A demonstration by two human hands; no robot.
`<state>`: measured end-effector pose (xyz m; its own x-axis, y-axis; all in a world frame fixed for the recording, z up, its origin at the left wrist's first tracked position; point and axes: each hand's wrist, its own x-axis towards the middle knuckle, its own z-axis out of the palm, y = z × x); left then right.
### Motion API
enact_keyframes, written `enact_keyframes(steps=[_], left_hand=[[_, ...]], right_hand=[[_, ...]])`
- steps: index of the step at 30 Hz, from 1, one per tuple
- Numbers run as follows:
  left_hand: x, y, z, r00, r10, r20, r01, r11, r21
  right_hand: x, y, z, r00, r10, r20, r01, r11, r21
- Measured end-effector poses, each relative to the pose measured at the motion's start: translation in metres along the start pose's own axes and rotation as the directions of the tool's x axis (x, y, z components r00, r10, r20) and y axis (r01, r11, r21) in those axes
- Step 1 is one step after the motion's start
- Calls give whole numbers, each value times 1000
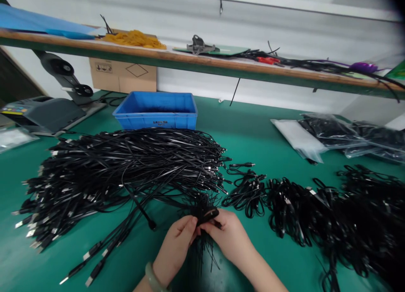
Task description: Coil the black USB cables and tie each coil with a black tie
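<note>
Left hand (175, 245) and right hand (229, 237) meet at near edge of green table (259, 144), fingertips of both pinched on small coiled cable (206, 215) between them; big heap of loose cables (120, 174) just behind, wound bundles (316, 207) to right, blue bin (156, 111) farther back

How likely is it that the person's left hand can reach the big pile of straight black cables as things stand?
Probably yes. The left hand lies close beside the pile, nothing standing between; but with the right hand it pinches a small black bundle, so it is not free.
</note>
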<state>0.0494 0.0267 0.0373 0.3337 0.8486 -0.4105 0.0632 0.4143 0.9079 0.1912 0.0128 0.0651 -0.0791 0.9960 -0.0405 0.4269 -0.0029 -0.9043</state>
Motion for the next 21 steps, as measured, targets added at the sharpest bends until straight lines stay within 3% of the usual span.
enact_keyframes(steps=[2, 4, 6, 9, 11, 13, 16, 21], left_hand=[[-2, -3, 6, 996, -84, 24, 86, 994, -69], [-5, -3, 8, 981, -147, 126, 160, 981, -107], [-8, 2, 5, 982, -90, 169, 110, 987, -114], [-10, 16, -4, 998, 36, 45, -33, 997, -65], [-9, 23, -9, 999, 34, -8, -34, 999, -20], [-8, 23, -10, 1000, -4, 21, 4, 1000, -8], [-10, 17, -7, 994, -48, 100, 50, 999, -18], [-17, 13, -7, 994, 57, 95, -55, 998, -26]], right_hand=[[-2, 2, 0, 992, -94, -79, 79, 981, -178], [-3, 5, -1, 980, -163, -116, 117, 937, -328], [-4, 7, -2, 977, -186, -103, 125, 894, -430], [-5, 3, -2, 989, -148, -13, 134, 923, -361], [-5, -1, -1, 992, -122, 34, 127, 969, -211], [-4, -4, 0, 995, -105, -2, 104, 988, -115], [-3, -4, 0, 990, -94, -101, 77, 984, -163], [0, -2, -2, 998, -58, -37, 48, 973, -228]])
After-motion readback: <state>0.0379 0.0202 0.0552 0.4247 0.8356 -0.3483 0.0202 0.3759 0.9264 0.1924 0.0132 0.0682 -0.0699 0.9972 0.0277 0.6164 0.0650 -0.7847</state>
